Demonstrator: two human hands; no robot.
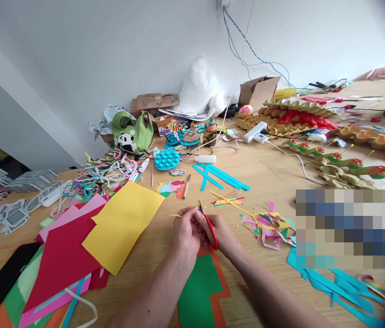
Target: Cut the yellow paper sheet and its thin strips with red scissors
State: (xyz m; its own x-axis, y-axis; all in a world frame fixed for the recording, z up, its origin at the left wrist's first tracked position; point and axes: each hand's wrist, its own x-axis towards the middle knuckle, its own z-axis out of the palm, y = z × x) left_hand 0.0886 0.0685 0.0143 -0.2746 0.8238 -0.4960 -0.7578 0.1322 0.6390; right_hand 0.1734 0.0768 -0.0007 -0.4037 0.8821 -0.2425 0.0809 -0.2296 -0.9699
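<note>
Both my hands meet at the middle of a wooden table (pixel 274 173). My right hand (pixel 221 230) grips red-handled scissors (pixel 209 225), blades pointing up and away. My left hand (pixel 186 228) is closed in a pinch on a thin yellow paper strip (pixel 175 215) at the blades. Beneath my wrists lies a green sheet on an orange sheet (pixel 201 287). A large yellow sheet (pixel 124 223) lies just left of my hands.
Red and pink sheets (pixel 66 250) are stacked at the left. Paper scraps (pixel 267 223) and teal strips (pixel 220 175) lie to the right and ahead. Pipe cleaners (pixel 100 173), a green panda bag (pixel 133 134), cardboard boxes (pixel 259 89) and egg-carton crafts (pixel 336 161) fill the back.
</note>
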